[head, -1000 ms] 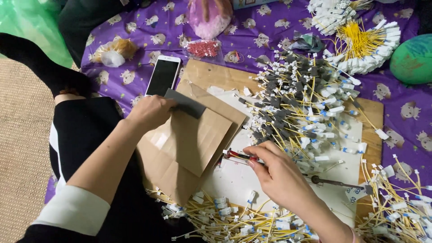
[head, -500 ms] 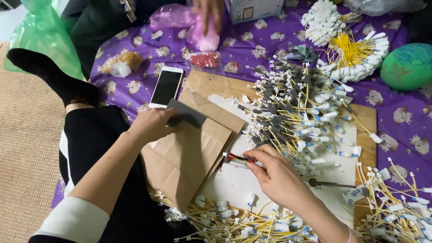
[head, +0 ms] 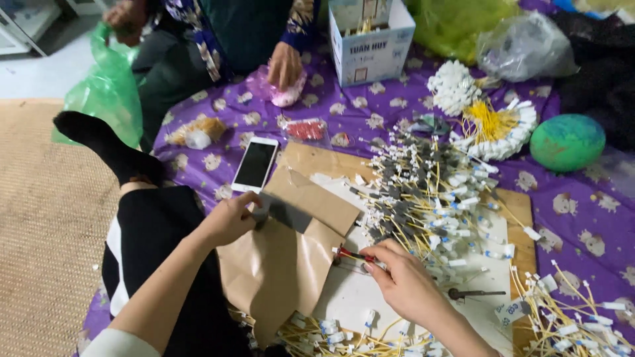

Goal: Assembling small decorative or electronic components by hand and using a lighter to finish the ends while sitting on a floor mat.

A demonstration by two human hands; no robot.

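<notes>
My left hand (head: 228,220) grips the corner of a dark grey sheet (head: 286,213) that lies on folded brown paper (head: 284,264). My right hand (head: 403,281) pinches a small red-handled tool (head: 350,254) over a white sheet (head: 354,291) on a wooden board (head: 522,211). A heap of yellow wires with white and grey end pieces (head: 423,192) lies just beyond my right hand. More yellow wires (head: 331,330) spread along the board's near edge.
A white phone (head: 255,164) lies on the purple patterned cloth (head: 370,109). Another person sits opposite, one hand on a pink bag (head: 281,89). Around are a white box (head: 370,43), a green ball (head: 567,142), a green plastic bag (head: 99,92), a bundled wire ring (head: 493,125) and a dark tool (head: 473,293).
The view has tilted up and pulled back, showing the other person and the box. Both my hands keep their grips in about the same places.
</notes>
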